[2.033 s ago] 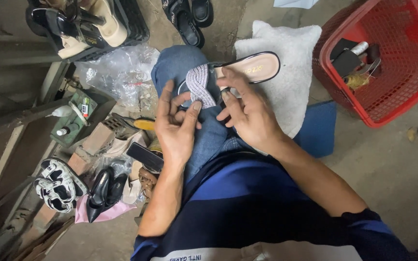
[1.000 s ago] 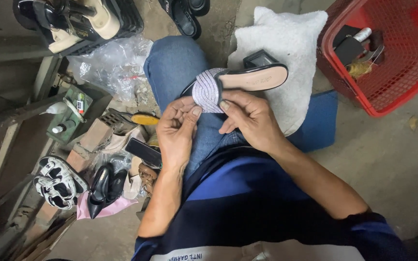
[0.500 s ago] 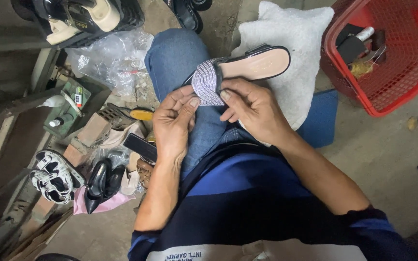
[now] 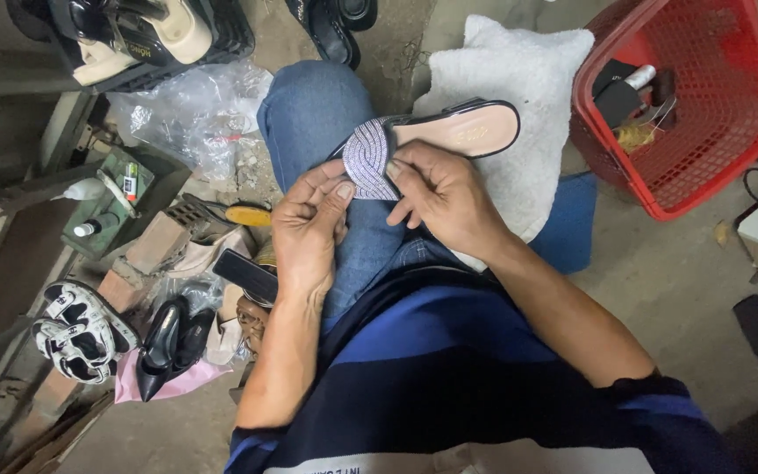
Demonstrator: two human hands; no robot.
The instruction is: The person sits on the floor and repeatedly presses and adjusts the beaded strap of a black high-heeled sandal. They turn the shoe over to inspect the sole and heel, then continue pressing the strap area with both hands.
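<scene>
A flat sandal [image 4: 449,132] with a pink insole, black edge and a silvery knotted strap lies across my blue-jeaned knee [image 4: 318,114]. My left hand [image 4: 309,233] pinches the near edge of the strap with thumb and fingers. My right hand [image 4: 436,197] grips the strap and sole from the right side, thumb on top. The sandal's toe end is hidden under my fingers.
A white cushion [image 4: 528,79] on a blue mat sits behind the sandal. A red plastic basket [image 4: 704,149] with tools stands at right. Left are a green box [image 4: 111,206] with bottles, black pumps [image 4: 168,338], a black-and-white sandal [image 4: 76,329], a crumpled plastic bag [image 4: 190,114] and more shoes.
Both hands have shifted on the sandal's strap; the sandal has turned slightly flatter on the knee and the view has drifted a little.
</scene>
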